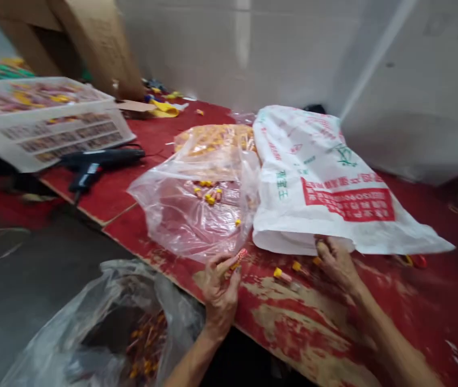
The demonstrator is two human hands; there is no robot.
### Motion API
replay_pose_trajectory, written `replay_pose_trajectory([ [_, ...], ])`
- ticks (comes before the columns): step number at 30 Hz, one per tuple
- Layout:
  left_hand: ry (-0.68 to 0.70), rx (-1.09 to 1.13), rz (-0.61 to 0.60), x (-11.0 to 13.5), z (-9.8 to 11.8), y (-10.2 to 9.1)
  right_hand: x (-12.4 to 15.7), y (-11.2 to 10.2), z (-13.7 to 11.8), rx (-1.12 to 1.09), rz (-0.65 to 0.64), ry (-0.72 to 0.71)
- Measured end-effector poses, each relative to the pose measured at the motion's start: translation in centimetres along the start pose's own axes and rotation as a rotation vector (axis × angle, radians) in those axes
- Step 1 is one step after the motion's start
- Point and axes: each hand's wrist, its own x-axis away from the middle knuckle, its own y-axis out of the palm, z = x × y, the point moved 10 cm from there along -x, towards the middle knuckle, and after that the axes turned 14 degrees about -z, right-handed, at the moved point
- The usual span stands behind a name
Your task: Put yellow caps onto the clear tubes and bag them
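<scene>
My left hand (220, 287) is closed in a pinch on a small red and yellow piece (240, 257) at the near edge of the worn red table (374, 317). My right hand (336, 262) reaches under the open mouth of a white woven sack (317, 183) with red and green print; its fingertips are partly hidden there. Loose yellow-tipped pieces (283, 275) lie on the table between my hands. A clear plastic bag (197, 204) holding a few such pieces lies just beyond my left hand.
Below the table edge, an open plastic bag (124, 328) holds many small pieces. A black glue gun (95, 161) and a white crate (39, 121) of coloured items sit at the left. Cardboard boxes (92, 37) and a white wall stand behind.
</scene>
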Motion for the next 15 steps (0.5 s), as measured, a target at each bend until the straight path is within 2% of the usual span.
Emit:
replay_pose_trajectory([
  [2, -0.052, 0.097, -0.134, 1.2, 1.2, 2.2, 3.6, 0.9, 0.5, -0.194, -0.095, 0.053],
  [4, -0.119, 0.224, -0.282, 2.7, 1.9, 5.0, 6.3, 2.9, -0.2, -0.382, -0.207, 0.062],
  [7, -0.223, 0.447, -0.412, 4.4, 2.0, 8.3, 8.8, 4.7, -1.4, -0.495, -0.255, 0.028],
  [11, -0.327, 0.605, -0.445, 5.5, 1.2, 9.7, 9.9, 5.4, -1.4, -0.551, -0.225, 0.010],
  [15, -0.342, 0.559, -0.519, 6.1, 1.4, 10.0, 10.3, 7.5, -2.2, -0.562, -0.316, -0.023],
])
